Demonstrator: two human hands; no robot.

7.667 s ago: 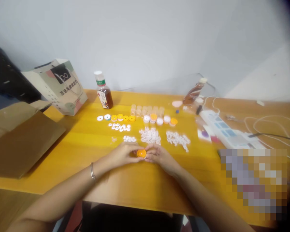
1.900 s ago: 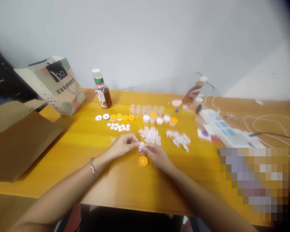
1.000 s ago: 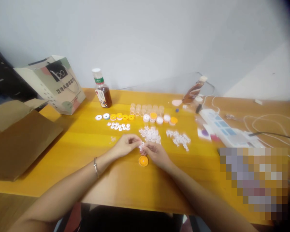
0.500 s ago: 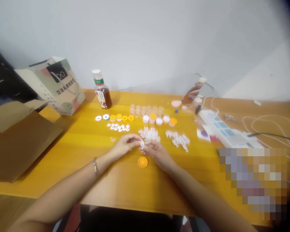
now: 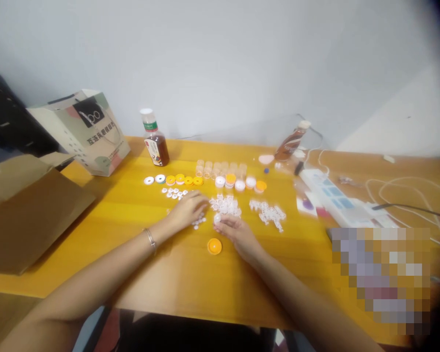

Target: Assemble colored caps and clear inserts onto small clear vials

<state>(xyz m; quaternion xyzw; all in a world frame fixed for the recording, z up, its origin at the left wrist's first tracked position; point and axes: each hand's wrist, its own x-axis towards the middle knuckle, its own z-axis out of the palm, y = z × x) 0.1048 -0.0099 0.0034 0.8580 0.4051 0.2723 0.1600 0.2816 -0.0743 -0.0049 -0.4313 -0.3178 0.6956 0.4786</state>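
Observation:
Between the thumb and fingers of my right hand [image 5: 238, 234] is a small whitish plastic piece [image 5: 217, 218], held just above the table. My left hand [image 5: 188, 209], bent downward with its fingers apart, is over the small white discs [image 5: 174, 193] and covers part of them. A few small pale pieces [image 5: 198, 221] lie under and beside its fingers. An orange round cap [image 5: 214, 246], hollow side up, sits on the table in front of my right hand. Behind the held piece is a heap of clear plastic parts [image 5: 225, 204].
A second clear heap [image 5: 267, 212] lies to the right. Yellow and white rings [image 5: 179, 179], stacked caps [image 5: 240, 185] and clear cups [image 5: 220, 169] stand behind. Bottles [image 5: 156, 146], a paper bag [image 5: 102, 142], a cardboard box [image 5: 33, 210] and a power strip [image 5: 330, 193] surround them.
My left hand has let go of the small piece and moved left, to the white discs. My right hand keeps the piece in nearly the same place.

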